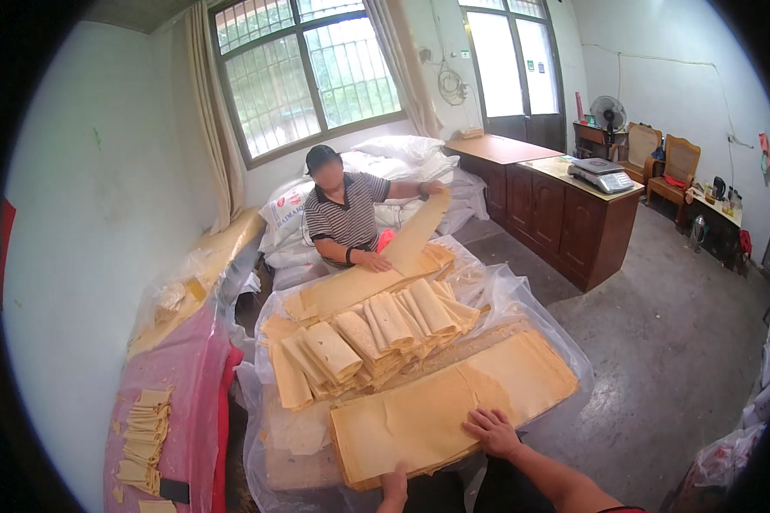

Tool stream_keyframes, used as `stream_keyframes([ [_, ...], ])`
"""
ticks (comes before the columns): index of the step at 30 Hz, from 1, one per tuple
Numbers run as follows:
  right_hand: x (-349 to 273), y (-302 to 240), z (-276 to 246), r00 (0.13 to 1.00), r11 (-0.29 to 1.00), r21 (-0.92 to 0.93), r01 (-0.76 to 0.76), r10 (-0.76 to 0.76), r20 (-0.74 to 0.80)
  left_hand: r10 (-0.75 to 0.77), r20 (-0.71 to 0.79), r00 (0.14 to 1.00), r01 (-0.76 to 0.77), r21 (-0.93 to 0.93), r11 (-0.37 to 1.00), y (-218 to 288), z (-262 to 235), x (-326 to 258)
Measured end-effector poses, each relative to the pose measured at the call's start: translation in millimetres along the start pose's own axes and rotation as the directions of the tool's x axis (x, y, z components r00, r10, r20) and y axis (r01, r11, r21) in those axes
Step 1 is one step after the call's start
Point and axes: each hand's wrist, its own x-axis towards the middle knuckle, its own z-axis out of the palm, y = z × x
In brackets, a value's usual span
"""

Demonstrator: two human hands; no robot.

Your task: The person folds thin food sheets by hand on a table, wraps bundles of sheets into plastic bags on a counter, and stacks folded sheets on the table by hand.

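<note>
The right hand (492,430) is laid flat, fingers spread and palm down, on the near edge of a stack of large tan sheets (453,402). Nothing is gripped by it; the sheets are only pressed. The left hand (393,487) is seen at the lower edge, its fingertips set against the front edge of the same stack; whether it is open or closed around the edge cannot be told, as most of it is cut off by the frame.

The stack of large tan sheets is spread lengthwise across the near end of the table (299,457), which is covered with clear plastic film (522,299). Just behind the stack, a heap of folded tan sheets (368,338) is piled in overlapping rows across the middle of the table. Beyond the heap, another flat pile of sheets (351,286) is laid at the far end.

At that far end a person in a striped shirt (346,218) is seated, and a single sheet (415,231) is held up at a slant by that person's hands, one at its top and one at its foot.

To the left, small folded pieces (145,436) are stacked on a pink cloth (188,376). White sacks (385,158) are heaped behind the seated person, under the window (304,73). To the right, a wooden cabinet (565,214) is stood on the concrete floor with a scale (601,173) on its top.
</note>
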Motion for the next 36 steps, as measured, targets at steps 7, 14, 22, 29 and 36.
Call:
stream_keyframes([
  [7,-1,-1,-1,0.998,0.999,0.035,0.020,-0.018,-0.067,0.007,0.001,1.000,-0.007,0.014,1.000,-4,-2,1],
  [14,-1,1,-1,0.998,0.998,0.050,0.037,-0.035,-0.043,0.082,0.014,0.997,-0.083,0.095,0.992,-16,-4,5],
  [22,3,15,-3,0.992,0.992,-0.023,0.123,-0.122,0.013,0.030,0.018,0.999,-0.031,0.085,0.996,-11,-2,2],
  [29,-1,4,-1,0.998,0.998,0.011,0.061,-0.060,-0.029,-0.072,-0.012,0.997,0.073,0.119,0.990,-2,-1,0],
  [36,-2,-6,-2,1.000,0.998,-0.060,-0.020,0.020,-0.006,0.116,-0.086,0.989,-0.109,0.085,0.990,-10,3,1],
])
